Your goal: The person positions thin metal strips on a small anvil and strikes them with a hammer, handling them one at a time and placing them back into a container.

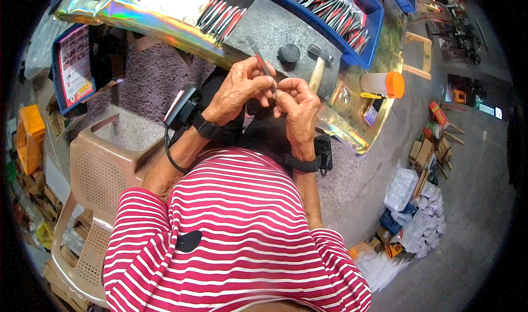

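In front of my chest, my left hand [237, 94] pinches a slim pointed tool [254, 49] with a dark grey tip and a red section. Its tip points up and away toward the bench, and its lower end runs between both hands. Close beside it, the fingertips of my right hand [298, 106] are closed at that lower end, partly hiding it. Just beyond my hands, a grey slab [264, 23] lies on the bench. On it are a round black block [289, 55] and a hammer [317, 73] with a pale wooden handle.
Several similar red, black and grey tools [221, 16] lie left of the slab. More fill a blue tray [363, 59] behind it. An orange-lidded jar [379, 84] stands at the right. A beige plastic chair [102, 163] is at my left; bagged goods [421, 224] lie on the floor.
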{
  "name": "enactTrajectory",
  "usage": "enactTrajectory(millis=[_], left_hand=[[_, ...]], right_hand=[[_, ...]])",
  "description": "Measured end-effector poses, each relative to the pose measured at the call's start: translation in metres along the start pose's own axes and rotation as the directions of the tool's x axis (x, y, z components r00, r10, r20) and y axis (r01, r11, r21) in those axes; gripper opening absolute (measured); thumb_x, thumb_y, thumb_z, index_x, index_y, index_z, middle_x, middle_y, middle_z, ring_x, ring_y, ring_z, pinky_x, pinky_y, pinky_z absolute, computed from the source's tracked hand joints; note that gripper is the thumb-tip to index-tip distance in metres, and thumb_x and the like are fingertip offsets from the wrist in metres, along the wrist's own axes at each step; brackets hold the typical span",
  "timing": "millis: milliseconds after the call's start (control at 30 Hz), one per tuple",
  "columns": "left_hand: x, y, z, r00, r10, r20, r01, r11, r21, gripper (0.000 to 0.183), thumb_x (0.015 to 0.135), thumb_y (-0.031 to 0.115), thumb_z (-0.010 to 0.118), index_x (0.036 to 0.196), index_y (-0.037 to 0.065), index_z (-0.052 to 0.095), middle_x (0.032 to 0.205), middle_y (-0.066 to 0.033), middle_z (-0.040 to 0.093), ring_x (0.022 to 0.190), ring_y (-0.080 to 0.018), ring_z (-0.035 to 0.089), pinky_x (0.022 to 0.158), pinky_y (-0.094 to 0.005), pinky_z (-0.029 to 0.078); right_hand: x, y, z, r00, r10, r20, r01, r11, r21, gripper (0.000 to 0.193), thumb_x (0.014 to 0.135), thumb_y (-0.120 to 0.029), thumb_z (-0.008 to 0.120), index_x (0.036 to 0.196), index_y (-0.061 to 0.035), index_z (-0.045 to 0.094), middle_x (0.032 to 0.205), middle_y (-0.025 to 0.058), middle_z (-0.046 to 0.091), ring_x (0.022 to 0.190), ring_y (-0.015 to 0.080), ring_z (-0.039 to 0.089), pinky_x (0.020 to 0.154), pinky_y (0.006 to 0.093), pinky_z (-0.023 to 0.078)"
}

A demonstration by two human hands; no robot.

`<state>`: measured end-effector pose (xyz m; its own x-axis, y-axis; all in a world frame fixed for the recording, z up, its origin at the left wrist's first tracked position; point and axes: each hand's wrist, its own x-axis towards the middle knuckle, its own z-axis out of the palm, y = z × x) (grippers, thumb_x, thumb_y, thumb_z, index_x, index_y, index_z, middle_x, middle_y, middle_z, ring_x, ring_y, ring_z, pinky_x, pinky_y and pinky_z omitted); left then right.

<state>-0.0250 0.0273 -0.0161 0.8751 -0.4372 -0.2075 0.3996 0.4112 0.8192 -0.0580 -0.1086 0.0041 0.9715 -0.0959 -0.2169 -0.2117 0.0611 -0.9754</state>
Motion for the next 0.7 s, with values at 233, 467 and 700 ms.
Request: enactTrajectory(millis=[233,467,700], left_hand=[[0.0023,0.0003,-0.0004,1.0,-0.012,-0.007,0.012,1.0,0.008,0.019,0.078,0.01,0.053,0.093,-0.001,0.048,0.076,-0.0063,0.055,0.063,-0.0098,0.054,0.05,-0.0195,0.047],[0.0024,0.0044,0.0039,1.0,-0.014,-0.021,0.014,1.0,-0.011,0.018,0.079,0.01,0.053,0.093,-0.001,0.049,0.076,-0.0066,0.055,0.062,-0.01,0.054,0.05,-0.0197,0.047],[0.001,0.0066,0.0054,1.0,-0.008,-0.014,0.007,0.998,-0.058,0.017,0.079,0.009,0.051,0.093,-0.002,0.049,0.074,-0.0066,0.055,0.06,-0.0096,0.055,0.049,-0.0196,0.047]], right_hand=[[0.0022,0.002,-0.0009,1.0,0.006,0.003,-0.006,1.0,0.007,0.01,0.074,0.002,0.051,0.084,0.0048,0.05,0.068,0.0069,0.055,0.047,0.0066,0.047,0.038,0.0176,0.038],[0.0015,-0.002,0.0004,1.0,0.007,-0.024,-0.006,0.999,0.051,0.01,0.075,0.002,0.052,0.084,0.0046,0.05,0.068,0.0065,0.055,0.046,0.0064,0.047,0.038,0.0175,0.038],[-0.0017,-0.0035,0.0001,0.998,-0.05,-0.044,0.051,0.998,0.028,0.009,0.074,0.002,0.052,0.083,0.0045,0.05,0.067,0.0056,0.053,0.046,0.0061,0.047,0.039,0.0178,0.038]])
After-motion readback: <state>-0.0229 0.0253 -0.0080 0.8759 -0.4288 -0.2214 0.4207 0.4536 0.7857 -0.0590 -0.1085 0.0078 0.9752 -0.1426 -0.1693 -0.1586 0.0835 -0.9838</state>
